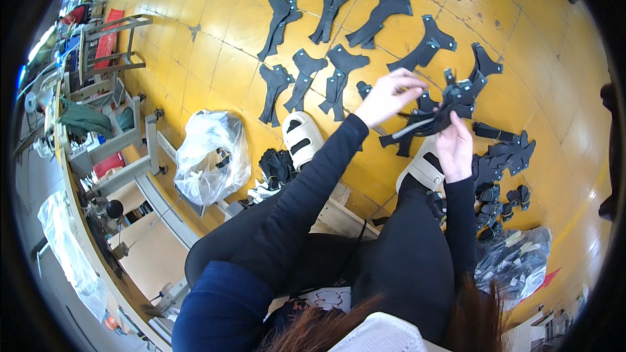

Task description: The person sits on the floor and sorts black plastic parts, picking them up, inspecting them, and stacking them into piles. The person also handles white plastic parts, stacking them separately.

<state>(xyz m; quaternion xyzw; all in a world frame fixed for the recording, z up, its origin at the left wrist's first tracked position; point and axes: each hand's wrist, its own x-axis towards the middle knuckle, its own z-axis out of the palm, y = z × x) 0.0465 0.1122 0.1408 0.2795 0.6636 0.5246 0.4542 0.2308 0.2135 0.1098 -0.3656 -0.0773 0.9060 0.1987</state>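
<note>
My right hand [454,146] is closed round the lower end of a bundle of black fabric pieces [458,96] with straps, lifted above the floor. A thin pale strip shows along the bundle's left side. Just left of it hovers my left hand [391,98], its fingers loosely bent and thumb apart, with nothing visible in them. Beyond both hands, more black Y-shaped fabric pieces [336,10] lie in rows on the yellow tiled floor [225,45]. Some pieces under the bundle are partly hidden by my hands.
A pile of black pieces [505,156] and small black rolls [488,212] lie to the right, above a clear plastic bag [515,264]. At left are another plastic bag [212,156] and a workbench [147,182] with machinery. My feet wear cream sandals [302,138].
</note>
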